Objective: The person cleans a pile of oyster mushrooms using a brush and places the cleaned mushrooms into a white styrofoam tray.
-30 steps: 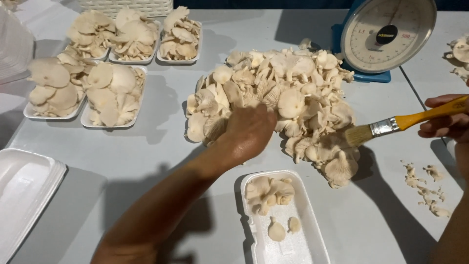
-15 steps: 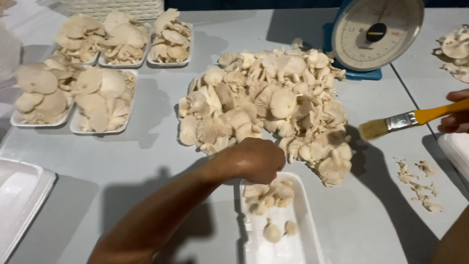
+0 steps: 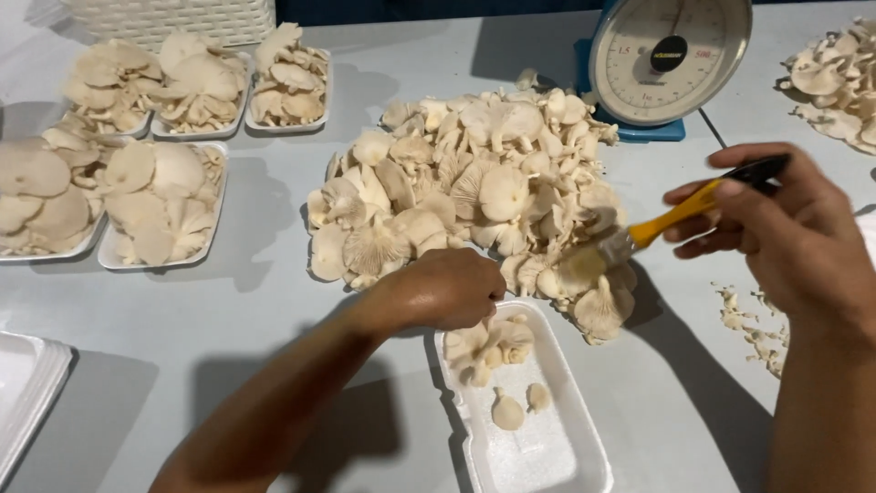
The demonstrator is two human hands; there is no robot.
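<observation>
A big heap of pale oyster mushrooms (image 3: 465, 187) lies in the middle of the grey table. In front of it stands a white foam tray (image 3: 547, 447) with a few mushrooms at its far end. My left hand (image 3: 447, 290) rests over that far end, fingers curled down onto the mushrooms in the tray (image 3: 493, 342). My right hand (image 3: 776, 228) grips a yellow-handled brush (image 3: 657, 228), whose bristles touch the heap's right edge.
Several filled foam trays (image 3: 155, 196) stand at the left. A dial scale (image 3: 662, 55) on a blue base sits at the back right. Empty white trays (image 3: 27, 393) lie at the left edge. Mushroom scraps (image 3: 753, 324) and another heap (image 3: 835, 82) are on the right.
My left hand drew back from the heap and came down over the tray's far end. My right hand moved in from the right, bringing the brush tip onto the heap.
</observation>
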